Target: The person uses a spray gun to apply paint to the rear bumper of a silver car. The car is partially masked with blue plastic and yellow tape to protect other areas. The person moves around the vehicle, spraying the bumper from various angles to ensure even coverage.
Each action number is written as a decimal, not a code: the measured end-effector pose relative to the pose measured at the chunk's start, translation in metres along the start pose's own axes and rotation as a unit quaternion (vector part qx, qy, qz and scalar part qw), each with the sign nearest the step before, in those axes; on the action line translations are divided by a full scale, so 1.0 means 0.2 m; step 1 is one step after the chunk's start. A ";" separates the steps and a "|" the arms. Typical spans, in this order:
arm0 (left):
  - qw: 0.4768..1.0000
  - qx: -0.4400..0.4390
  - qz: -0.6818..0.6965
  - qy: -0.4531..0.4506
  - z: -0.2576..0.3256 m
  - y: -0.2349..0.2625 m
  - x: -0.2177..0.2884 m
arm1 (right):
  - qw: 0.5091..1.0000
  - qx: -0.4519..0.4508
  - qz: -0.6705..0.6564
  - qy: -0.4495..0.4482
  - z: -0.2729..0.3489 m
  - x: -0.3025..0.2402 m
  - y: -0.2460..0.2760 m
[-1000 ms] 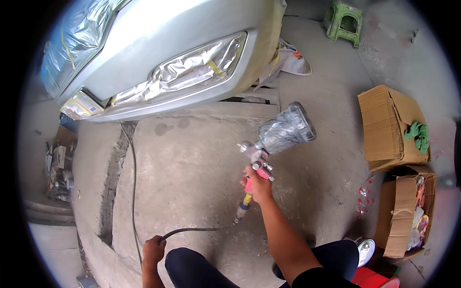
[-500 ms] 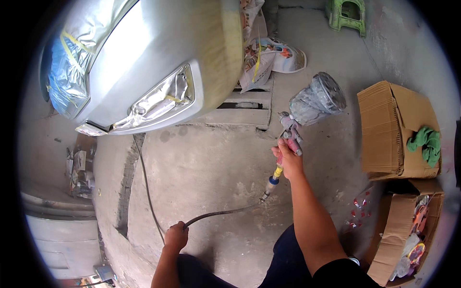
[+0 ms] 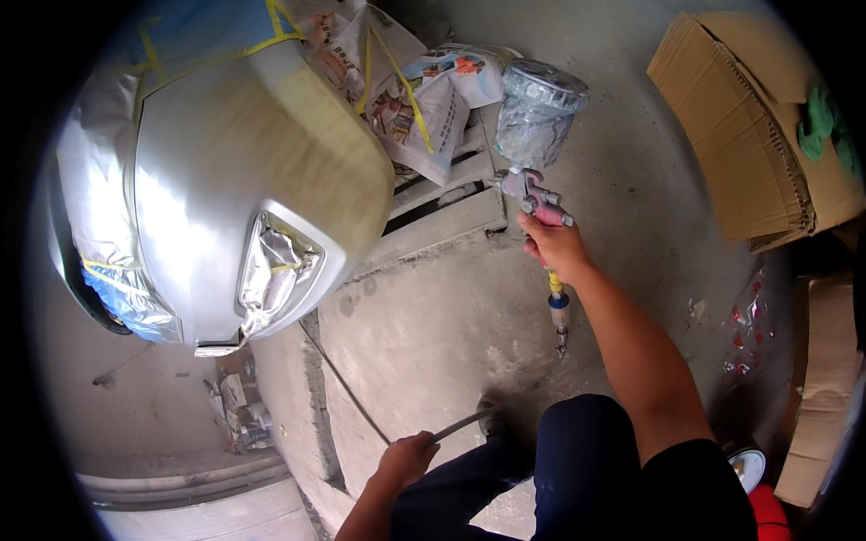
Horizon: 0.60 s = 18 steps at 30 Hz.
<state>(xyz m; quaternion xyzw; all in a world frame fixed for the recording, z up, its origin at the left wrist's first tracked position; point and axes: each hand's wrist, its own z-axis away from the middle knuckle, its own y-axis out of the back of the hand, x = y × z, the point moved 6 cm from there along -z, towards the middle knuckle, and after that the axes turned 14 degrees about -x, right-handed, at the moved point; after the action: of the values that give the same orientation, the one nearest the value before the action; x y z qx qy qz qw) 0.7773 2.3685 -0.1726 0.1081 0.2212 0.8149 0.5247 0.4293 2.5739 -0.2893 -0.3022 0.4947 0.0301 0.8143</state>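
Note:
My right hand (image 3: 555, 245) is closed round the pink, paint-stained handle of a spray gun (image 3: 532, 191), held upright in the air. On top of the gun sits a round paint cup (image 3: 541, 108) wrapped in smeared clear plastic. Below the handle hangs a yellow and blue air fitting (image 3: 559, 311). My left hand (image 3: 406, 458) grips a dark air hose (image 3: 465, 421) low in front of my legs. To the left stands a silver bumper (image 3: 262, 135) with a dull yellowish edge; its lamp opening is masked with crinkled foil (image 3: 275, 270). The gun does not touch the bumper.
Printed masking sheets (image 3: 424, 117) hang beside the bumper, above a slotted floor drain (image 3: 442, 194). Cardboard boxes (image 3: 731, 117) stand at right, with green gloves or cloth (image 3: 825, 126) on one. The hose (image 3: 347, 379) runs across the floor toward the bumper.
My view has turned, so the bumper sits lower and the boxes farther right. My right hand has moved the spray gun farther up in view. The left hand still holds the hose.

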 end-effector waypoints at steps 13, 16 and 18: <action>0.999 -0.033 -0.015 -0.028 -0.10 0.00 -0.01 | 0.993 -0.116 0.003 -0.002 0.07 0.20 -0.09; 1.000 0.002 -0.004 -0.011 -0.11 0.03 0.00 | 0.999 -0.031 0.033 0.003 -0.05 0.04 0.02; 0.999 0.025 0.019 -0.018 -0.10 0.03 0.00 | 1.000 0.005 0.016 0.016 -0.11 -0.04 0.08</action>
<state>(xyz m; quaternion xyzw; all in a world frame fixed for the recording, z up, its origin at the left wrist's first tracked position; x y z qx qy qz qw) 0.7636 2.3612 -0.1868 0.1403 0.2295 0.8168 0.5103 0.4014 2.5779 -0.2978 -0.2901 0.5126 0.0357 0.8073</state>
